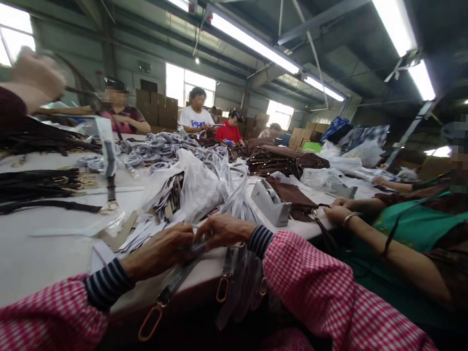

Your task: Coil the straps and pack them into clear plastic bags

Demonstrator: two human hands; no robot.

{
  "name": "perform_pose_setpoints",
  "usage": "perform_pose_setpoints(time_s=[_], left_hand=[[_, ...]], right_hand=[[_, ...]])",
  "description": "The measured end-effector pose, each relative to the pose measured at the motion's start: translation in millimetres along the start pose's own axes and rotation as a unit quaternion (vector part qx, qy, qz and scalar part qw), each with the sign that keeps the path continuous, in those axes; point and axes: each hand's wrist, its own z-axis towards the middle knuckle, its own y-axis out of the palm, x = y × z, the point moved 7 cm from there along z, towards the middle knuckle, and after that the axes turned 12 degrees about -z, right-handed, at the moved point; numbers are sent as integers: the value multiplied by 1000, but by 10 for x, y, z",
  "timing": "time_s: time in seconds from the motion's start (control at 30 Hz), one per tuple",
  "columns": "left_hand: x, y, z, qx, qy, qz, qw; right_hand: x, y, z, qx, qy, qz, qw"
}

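Observation:
At the table's near edge, my left hand (162, 249) is closed around a dark strap (181, 275). The strap slants down from my fingers and ends in a gold oval clasp (150, 323). My right hand (224, 231) meets the left one, its fingers pinched at the strap's upper part. Exactly what lies between the fingertips is hidden. Below my right hand, more plastic-wrapped straps (242, 283) hang over the edge, one with a gold clasp (223, 289). Grey-white strips of card or paper (143, 237) lie just beyond my left hand.
A grey tape dispenser (270, 203) stands ahead of my right hand. A white plastic bag (199, 178) and dark straps (28, 188) cover parts of the table (23, 262). A co-worker's hand (338, 212) holds a brown bag (292, 198) at right; another's raised hand (38, 79) is at left.

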Motion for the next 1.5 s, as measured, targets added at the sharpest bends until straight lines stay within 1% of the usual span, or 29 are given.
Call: perform_pose_setpoints(time_s=[0.07,0.1,0.2,0.27,0.37,0.47,0.57,0.7,0.83,0.93,1.0,1.07,1.13,1.2,1.23,1.27,1.3,1.37,1.4,1.43,1.5], left_hand=[[-37,-10,-14,-9,5,-17,1000],[-59,-16,-23,-15,8,-23,1000],[-116,-19,-50,-26,5,-38,999],[-144,11,-66,-26,-11,-27,999],[-169,68,-83,3,-48,22,999],[-190,136,-88,30,-70,56,996],[-240,200,-75,41,-81,80,993],[-338,290,-39,46,-111,142,982],[-384,347,-22,93,-106,176,974],[-401,351,-47,126,-90,151,976],[-374,294,-64,156,-64,97,981],[-339,172,-64,188,-51,24,981],[-318,4,-32,206,-79,-47,974],[-306,-168,33,203,-136,-138,960],[-296,-243,76,196,-165,-200,946],[-282,-319,120,196,-189,-266,925],[-254,-406,168,206,-198,-325,902],[-198,-579,266,238,-198,-406,860],[-175,-658,309,257,-195,-430,843],[-156,-725,347,275,-195,-446,829],[-116,-840,404,306,-191,-455,814]], right_hand=[[70,-31,3,-27,9,7,1000],[90,-46,13,-29,12,-3,999],[95,-50,63,-15,11,-24,1000],[97,-19,85,2,12,-16,1000],[122,43,81,27,19,4,999],[147,94,48,46,28,6,999],[147,124,13,66,35,12,997],[153,165,-15,95,42,20,994],[182,218,-13,114,51,27,992],[152,240,-47,123,60,21,990],[91,215,-133,138,60,19,988],[32,114,-300,188,56,34,980],[42,-61,-570,271,67,60,958],[161,-251,-916,354,107,88,925],[261,-335,-1101,390,136,102,905],[376,-407,-1282,419,169,118,884],[496,-465,-1452,443,201,131,864],[705,-530,-1719,473,256,153,829],[775,-535,-1800,478,274,164,819],[818,-520,-1838,474,283,180,814],[819,-433,-1789,446,281,224,820]])
